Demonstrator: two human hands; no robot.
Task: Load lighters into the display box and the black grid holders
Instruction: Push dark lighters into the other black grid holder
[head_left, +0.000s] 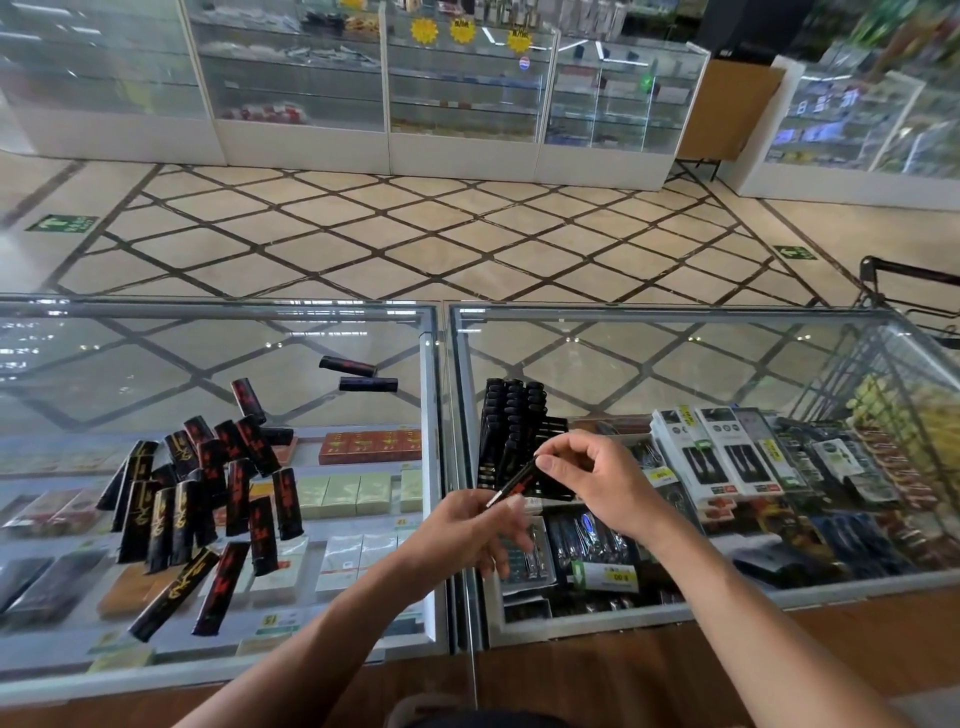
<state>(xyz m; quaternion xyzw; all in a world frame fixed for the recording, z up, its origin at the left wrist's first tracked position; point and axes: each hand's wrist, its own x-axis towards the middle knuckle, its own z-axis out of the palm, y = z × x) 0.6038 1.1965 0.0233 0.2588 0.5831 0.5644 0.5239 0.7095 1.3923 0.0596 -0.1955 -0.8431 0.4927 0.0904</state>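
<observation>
In the lower middle of the frame, over the seam between two counters, both hands hold one slim black lighter (511, 486) with red marking, tilted from lower left up to upper right. The left hand (467, 525) has its fingers curled and pinches the lower, metal-tipped end; the right hand (587, 483) pinches the upper end between thumb and forefinger, the other fingers bent loosely behind. Just beyond the lighter, on the right glass counter (675, 374), stands the black grid holder (511, 431), its rows packed with upright dark lighters; whether every slot is filled cannot be told. At the left of the frame a heap of loose lighters (197, 499), black with red or gold script, lies scattered and overlapping on the left glass counter (156, 374). Two more lighters (358, 375) lie apart from the heap, nearer the counter's far edge. Under the right glass sit packaged goods (727, 457). Past the counters runs a tiled floor (415, 234), and glass cabinets (301, 78) line the top of the frame.
</observation>
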